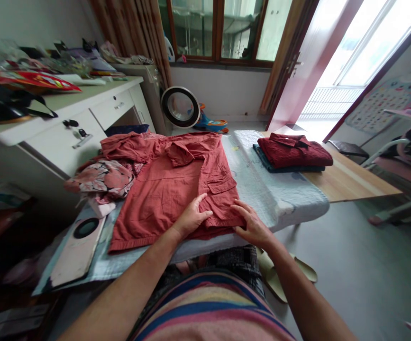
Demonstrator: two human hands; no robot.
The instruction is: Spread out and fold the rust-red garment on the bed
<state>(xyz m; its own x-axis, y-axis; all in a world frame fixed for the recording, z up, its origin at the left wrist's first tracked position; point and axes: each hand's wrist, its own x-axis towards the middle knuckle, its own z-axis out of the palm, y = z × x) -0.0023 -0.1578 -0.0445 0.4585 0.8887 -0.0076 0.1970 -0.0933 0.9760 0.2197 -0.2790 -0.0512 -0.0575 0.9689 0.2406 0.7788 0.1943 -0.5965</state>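
Note:
A rust-red jacket [166,203] with a collar and a flapped pocket lies spread on a light quilted cover. Its right front panel is folded over, and one sleeve reaches toward the far left. On the folded panel rests my left hand [193,217], open, thumb and fingers apart. My right hand [254,226] touches the jacket's lower right edge with fingers stretched out and thumb apart. Neither hand grips the cloth visibly. To the right, a dark red folded shirt [294,150] sits on a folded dark blue garment [279,167].
Flowered cloth [107,179] is bunched left of the jacket, above a pale phone [77,251]. The quilted cover [262,182] drapes over the table, beside a wooden board [354,177]. A cluttered desk [116,90] stands left; green slippers [272,274] lie on the floor.

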